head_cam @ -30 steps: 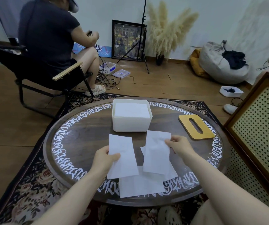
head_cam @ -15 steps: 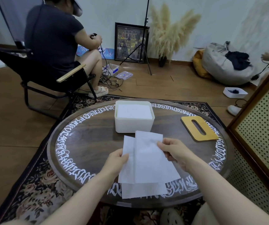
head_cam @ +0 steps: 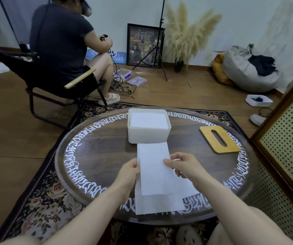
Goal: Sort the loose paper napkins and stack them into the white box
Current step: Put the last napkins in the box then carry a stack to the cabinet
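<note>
Napkins [head_cam: 152, 167] overlap upright between your hands; your left hand [head_cam: 127, 174] pinches their left edge, your right hand [head_cam: 183, 167] pinches the right edge; more napkins [head_cam: 157, 203] lie on the surface [head_cam: 96, 152]; white box [head_cam: 148, 134], already part-filled, sits just beyond.

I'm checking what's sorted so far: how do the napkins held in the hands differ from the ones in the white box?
The held napkins are pinched at their edges by the left hand and right hand, raised above the table; the boxed napkins lie flat inside the white box. The held ones look long and narrow, the boxed stack squarer. Both are plain white paper.
</note>
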